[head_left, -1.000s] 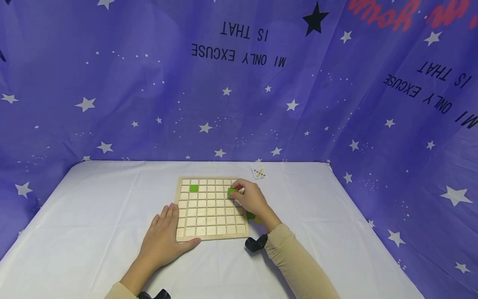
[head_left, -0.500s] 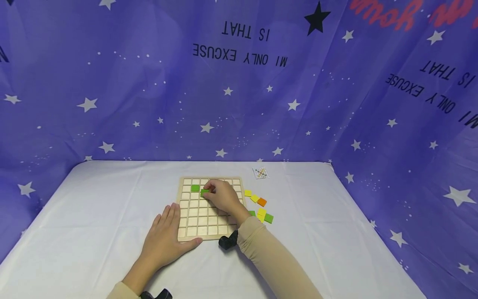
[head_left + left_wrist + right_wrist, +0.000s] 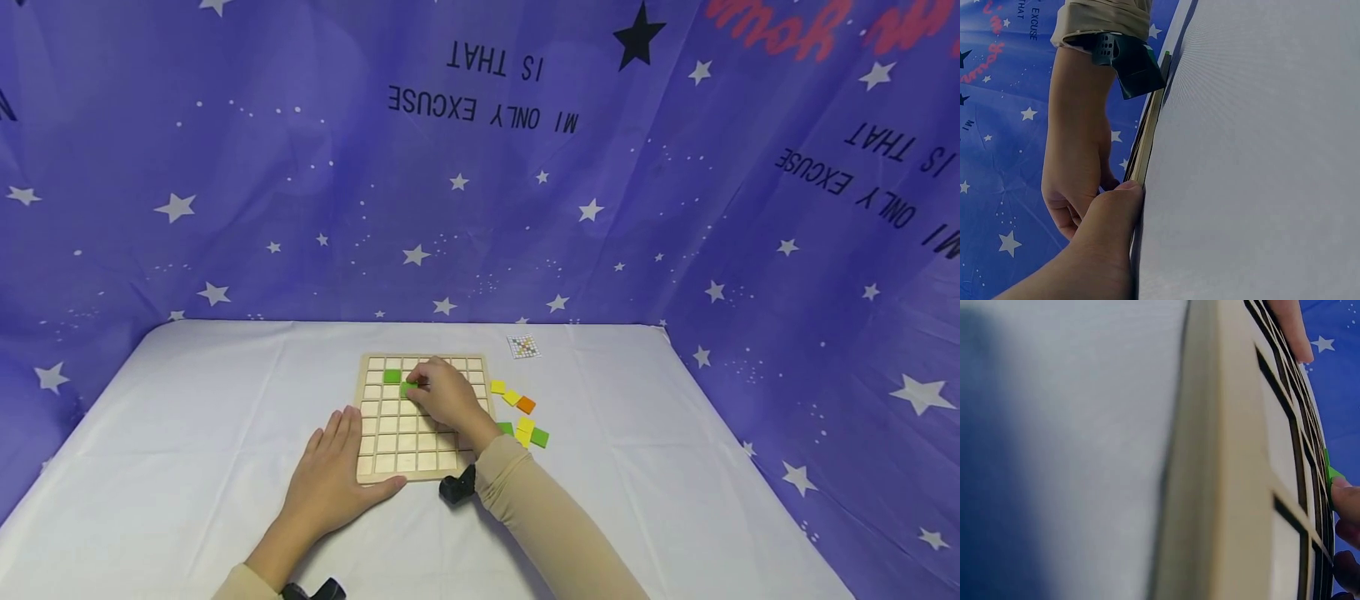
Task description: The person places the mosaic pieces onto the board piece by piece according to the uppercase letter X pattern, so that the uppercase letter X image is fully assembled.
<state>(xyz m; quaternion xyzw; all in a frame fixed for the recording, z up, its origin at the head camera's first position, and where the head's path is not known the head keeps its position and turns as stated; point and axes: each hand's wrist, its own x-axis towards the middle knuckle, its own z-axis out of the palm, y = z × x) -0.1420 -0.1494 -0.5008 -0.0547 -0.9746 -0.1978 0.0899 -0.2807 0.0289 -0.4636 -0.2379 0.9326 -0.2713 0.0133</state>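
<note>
A square wooden grid board (image 3: 405,477) lies on the white table. My left hand (image 3: 326,475) rests against its near left corner, fingers straight along the left side and thumb along the front edge; the left wrist view shows that thumb (image 3: 1113,212) touching the board's edge. Over the upper part of the grid, my right hand (image 3: 447,396) pinches a green square tile (image 3: 407,389) between thumb and fingertips, at a cell in the third row. One cell up and to the left, another green tile (image 3: 392,377) sits in the grid. The right hand hides several cells.
Right of the board lie loose tiles: several yellow ones (image 3: 498,387), an orange tile (image 3: 527,405) and a green tile (image 3: 539,437), plus another green one partly hidden. A small printed pattern card (image 3: 523,347) lies behind them. A purple starry curtain (image 3: 480,208) stands behind the table.
My right hand has carried the green tile leftward across the board, then lowered it slightly at its cell. The loose tiles at the right have come into view. My left hand stays put.
</note>
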